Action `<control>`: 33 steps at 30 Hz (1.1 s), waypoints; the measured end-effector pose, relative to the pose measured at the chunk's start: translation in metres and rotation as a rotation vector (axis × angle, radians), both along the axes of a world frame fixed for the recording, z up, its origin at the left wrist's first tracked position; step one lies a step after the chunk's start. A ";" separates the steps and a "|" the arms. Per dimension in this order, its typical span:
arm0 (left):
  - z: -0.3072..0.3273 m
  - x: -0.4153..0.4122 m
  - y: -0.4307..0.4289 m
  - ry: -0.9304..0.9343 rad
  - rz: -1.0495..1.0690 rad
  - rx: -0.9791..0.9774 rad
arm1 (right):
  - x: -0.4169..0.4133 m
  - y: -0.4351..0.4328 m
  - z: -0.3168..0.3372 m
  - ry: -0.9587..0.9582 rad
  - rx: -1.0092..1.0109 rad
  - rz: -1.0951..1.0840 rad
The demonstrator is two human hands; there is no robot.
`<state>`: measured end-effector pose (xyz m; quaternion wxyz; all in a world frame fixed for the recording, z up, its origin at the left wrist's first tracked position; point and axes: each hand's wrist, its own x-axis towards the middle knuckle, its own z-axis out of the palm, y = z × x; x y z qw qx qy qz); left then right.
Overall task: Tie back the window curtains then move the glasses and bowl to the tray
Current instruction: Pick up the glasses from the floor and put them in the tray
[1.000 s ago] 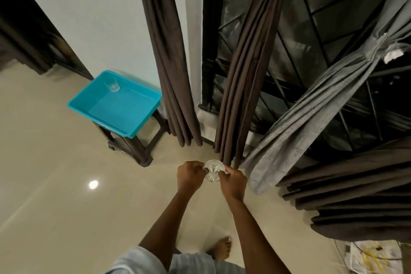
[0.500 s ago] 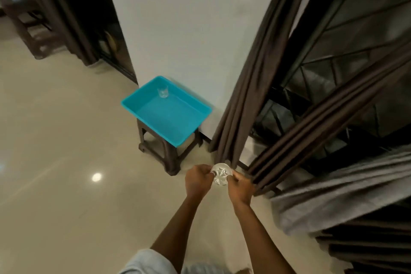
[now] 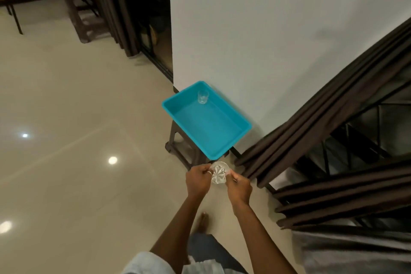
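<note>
A clear cut-glass bowl (image 3: pixel 219 172) is held between both hands just short of the tray's near corner. My left hand (image 3: pixel 198 181) grips its left rim and my right hand (image 3: pixel 239 187) grips its right rim. The turquoise tray (image 3: pixel 213 131) rests on a dark stool (image 3: pixel 178 147) against the white wall. One clear glass (image 3: pixel 203 96) stands upright in the tray's far corner. Dark brown curtains (image 3: pixel 322 122) hang at the right, over a barred window.
A grey curtain (image 3: pixel 355 251) bunches at the lower right. My bare foot (image 3: pixel 201 221) is on the glossy beige floor. A second dark stool (image 3: pixel 82 13) and more dark curtains stand at the back left beside a doorway.
The view has swung left and I have stepped closer to the tray, carrying the bowl in both hands. The window and tied grey curtain have slid out to the right.
</note>
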<state>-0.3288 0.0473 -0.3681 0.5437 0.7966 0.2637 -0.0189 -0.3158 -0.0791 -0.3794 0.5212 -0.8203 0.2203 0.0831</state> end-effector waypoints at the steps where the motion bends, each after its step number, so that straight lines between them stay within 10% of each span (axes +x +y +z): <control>1: 0.000 0.008 0.006 0.009 -0.007 -0.019 | 0.009 0.006 -0.002 0.001 0.005 0.003; 33: -0.033 0.328 0.096 0.368 -0.362 0.076 | 0.285 0.104 -0.028 0.430 0.273 -0.323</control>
